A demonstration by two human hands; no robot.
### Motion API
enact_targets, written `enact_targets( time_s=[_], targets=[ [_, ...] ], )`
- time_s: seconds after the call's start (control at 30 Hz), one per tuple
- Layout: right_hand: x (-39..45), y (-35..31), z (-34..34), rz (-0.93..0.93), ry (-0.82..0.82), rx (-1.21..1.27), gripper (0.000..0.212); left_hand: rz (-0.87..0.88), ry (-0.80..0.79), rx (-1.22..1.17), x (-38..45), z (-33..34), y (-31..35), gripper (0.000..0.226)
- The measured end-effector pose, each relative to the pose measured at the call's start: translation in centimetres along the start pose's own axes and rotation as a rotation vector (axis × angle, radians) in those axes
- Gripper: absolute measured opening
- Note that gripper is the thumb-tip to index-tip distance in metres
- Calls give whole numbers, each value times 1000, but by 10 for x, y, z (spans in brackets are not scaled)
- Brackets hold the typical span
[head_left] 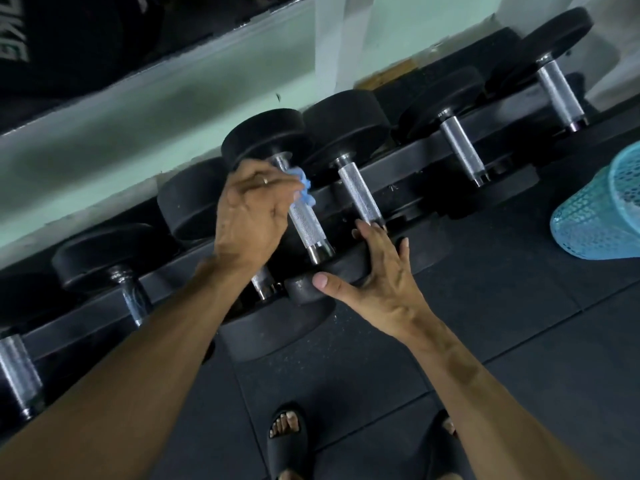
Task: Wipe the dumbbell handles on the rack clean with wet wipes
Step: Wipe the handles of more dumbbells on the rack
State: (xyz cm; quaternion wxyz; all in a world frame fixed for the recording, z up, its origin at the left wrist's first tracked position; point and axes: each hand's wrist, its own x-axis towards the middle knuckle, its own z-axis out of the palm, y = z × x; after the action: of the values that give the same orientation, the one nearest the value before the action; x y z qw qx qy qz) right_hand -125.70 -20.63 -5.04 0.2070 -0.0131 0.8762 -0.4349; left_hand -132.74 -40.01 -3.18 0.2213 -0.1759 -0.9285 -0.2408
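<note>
Left hand (251, 209) fingers (277, 183) curled tight, pinching a crumpled blue wet wipe (303, 188) against the far end of a knurled steel handle (304, 223). Ring on one finger. Wipe sits near the handle's far collar, just below the far black head (263, 136); rest of the handle bare and shiny toward the near end.

Right hand (377, 271) fingers spread fairly wide and mostly straight, laid over the near black head (304, 285) of that same dumbbell, thumb (325, 282) pressed on its face, fingertips reaching up toward the near end of the next handle (360, 195). Holds nothing, just rests on the head.

Dumbbell lies tilted on the black rack (408, 157), which runs diagonally from lower left to upper right. More dumbbells either side: two further right with bare steel handles (462, 147) (559, 93), and others left, partly hidden by the left forearm. Another rack tier above, dark, lettering blurred.

Blue mesh plastic basket (602, 216) on the floor at right edge, well apart from the hands. Dark rubber floor tiles (519, 323). Feet in black slide sandals (287, 434) at bottom.
</note>
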Motion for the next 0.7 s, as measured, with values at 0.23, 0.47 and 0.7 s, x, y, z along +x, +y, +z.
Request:
enact_targets(
  time_s=[0.23,0.47,0.7],
  targets=[
    [-1,-1,1,13,16,16,131,85,-156,-53,-7,4,4,14],
    [-11,-14,-5,78,2,71,119,83,-131,67,15,3,-9,19],
    [-22,-23,0,170,43,173,107,345,-468,65,29,-8,-11,19]
  ],
)
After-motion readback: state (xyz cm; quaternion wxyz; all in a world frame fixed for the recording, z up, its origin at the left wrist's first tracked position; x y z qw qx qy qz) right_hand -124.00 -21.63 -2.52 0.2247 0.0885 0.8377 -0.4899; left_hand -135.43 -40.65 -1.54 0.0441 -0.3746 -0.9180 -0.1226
